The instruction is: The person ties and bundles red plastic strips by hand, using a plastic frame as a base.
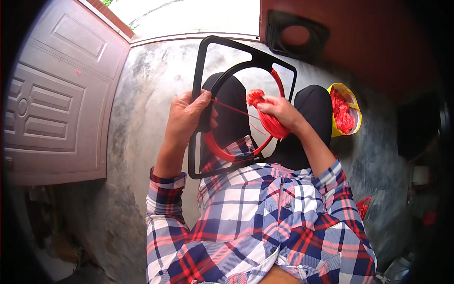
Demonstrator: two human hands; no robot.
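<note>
A black frame (196, 68), roughly square with a round ring inside it, rests tilted on my lap. Red cord wrapping (218, 150) covers parts of the ring at its lower side and upper right. My left hand (188, 110) is closed around the left side of the frame, thumb on top. In my right hand (279, 112), to the right and over the ring's opening, a bundle of red cord (270, 124) is gripped. A thin red strand (234, 108) stretches from near my left thumb toward the bundle.
A yellow-rimmed bag (357, 102) with more red cord stands on the floor by my right knee. Another black frame (297, 35) with a round hole leans at the far wall. A panelled door (61, 99) is at the left, and a bright doorway (194, 19) lies ahead.
</note>
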